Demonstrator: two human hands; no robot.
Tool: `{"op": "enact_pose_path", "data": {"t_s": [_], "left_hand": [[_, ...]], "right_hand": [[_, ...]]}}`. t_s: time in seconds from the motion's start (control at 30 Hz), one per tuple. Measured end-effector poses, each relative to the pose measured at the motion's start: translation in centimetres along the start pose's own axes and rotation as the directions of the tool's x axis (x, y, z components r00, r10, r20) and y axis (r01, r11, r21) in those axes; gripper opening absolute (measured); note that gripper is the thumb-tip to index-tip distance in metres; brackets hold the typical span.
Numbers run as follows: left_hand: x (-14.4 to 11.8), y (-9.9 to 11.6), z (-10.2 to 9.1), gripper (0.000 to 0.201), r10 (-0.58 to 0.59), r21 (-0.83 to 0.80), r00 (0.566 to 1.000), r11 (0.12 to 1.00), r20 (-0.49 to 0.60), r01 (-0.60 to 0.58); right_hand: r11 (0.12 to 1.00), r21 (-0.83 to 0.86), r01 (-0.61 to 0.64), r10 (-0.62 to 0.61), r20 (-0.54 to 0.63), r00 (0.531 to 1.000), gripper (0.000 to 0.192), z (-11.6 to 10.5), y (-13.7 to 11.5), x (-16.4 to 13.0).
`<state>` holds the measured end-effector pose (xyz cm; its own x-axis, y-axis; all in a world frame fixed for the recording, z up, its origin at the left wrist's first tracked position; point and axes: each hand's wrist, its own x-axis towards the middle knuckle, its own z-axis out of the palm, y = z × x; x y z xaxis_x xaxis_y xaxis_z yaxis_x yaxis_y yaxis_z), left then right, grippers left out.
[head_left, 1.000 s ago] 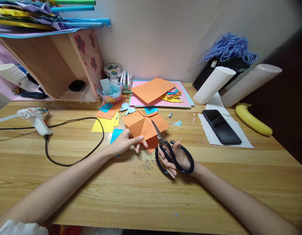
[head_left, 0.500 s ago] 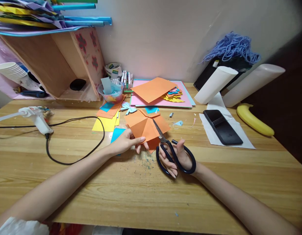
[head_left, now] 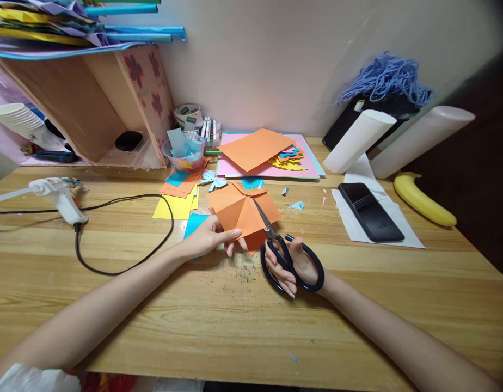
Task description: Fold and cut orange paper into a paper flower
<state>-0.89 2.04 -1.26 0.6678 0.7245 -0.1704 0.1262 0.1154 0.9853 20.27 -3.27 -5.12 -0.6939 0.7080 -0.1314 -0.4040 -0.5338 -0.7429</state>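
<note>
Fingers [head_left: 235, 233] pinching orange paper [head_left: 241, 209] near edge, scissors [head_left: 282, 256] cutting alongside

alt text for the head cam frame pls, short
A person's left hand pinches a folded orange paper on a wooden table while the right hand cuts into it with black-handled scissors. Around them lie coloured paper sheets, a glue gun, a phone and a banana.

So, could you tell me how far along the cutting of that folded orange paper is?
Done: the orange paper is already folded, with blue scraps lying nearby. In hand: the left hand pinches its near edge, and the right hand has the scissors blades over it. Left: how far the cut reaches cannot be seen.
</note>
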Motion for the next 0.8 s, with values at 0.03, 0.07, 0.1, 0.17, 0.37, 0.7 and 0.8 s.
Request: {"op": "enact_pose_path", "data": {"t_s": [0.03,0.07,0.1,0.17,0.37,0.7,0.8], "left_hand": [[0.00,-0.01,-0.02,0.033,0.001,-0.008,1.000,1.000,0.002,-0.001],[0.00,-0.03,-0.05,0.032,0.002,-0.015,1.000,1.000,0.001,-0.002],[-0.02,-0.06,-0.09,0.032,0.005,-0.022,1.000,1.000,0.000,-0.005],[-0.06,-0.17,-0.21,0.030,0.008,-0.031,1.000,0.999,-0.004,-0.009],[-0.12,-0.58,-0.50,0.025,0.007,-0.081,0.999,0.997,-0.036,-0.010],[-0.04,-0.58,-0.62,0.024,0.038,-0.143,0.999,0.989,-0.037,-0.043],[-0.03,-0.75,-0.72,0.023,0.036,-0.178,0.998,0.983,-0.044,-0.043]], "right_hand": [[1.000,-0.003,-0.004,0.004,0.000,1.000,0.063,0.06,-0.09,0.00],[1.000,-0.009,-0.008,0.008,-0.006,1.000,0.064,0.14,-0.19,-0.01],[1.000,-0.019,-0.011,0.010,-0.014,1.000,0.066,0.21,-0.30,-0.02],[0.999,-0.038,-0.015,0.014,-0.032,0.999,0.070,0.34,-0.48,-0.05],[0.999,-0.041,-0.021,0.020,-0.036,0.999,0.071,0.33,-0.51,-0.11],[1.000,0.025,-0.004,0.003,0.055,0.998,0.063,-0.23,-0.40,-0.21],[1.000,0.027,-0.008,0.006,0.070,0.998,0.062,-0.38,-0.57,-0.34]]}}
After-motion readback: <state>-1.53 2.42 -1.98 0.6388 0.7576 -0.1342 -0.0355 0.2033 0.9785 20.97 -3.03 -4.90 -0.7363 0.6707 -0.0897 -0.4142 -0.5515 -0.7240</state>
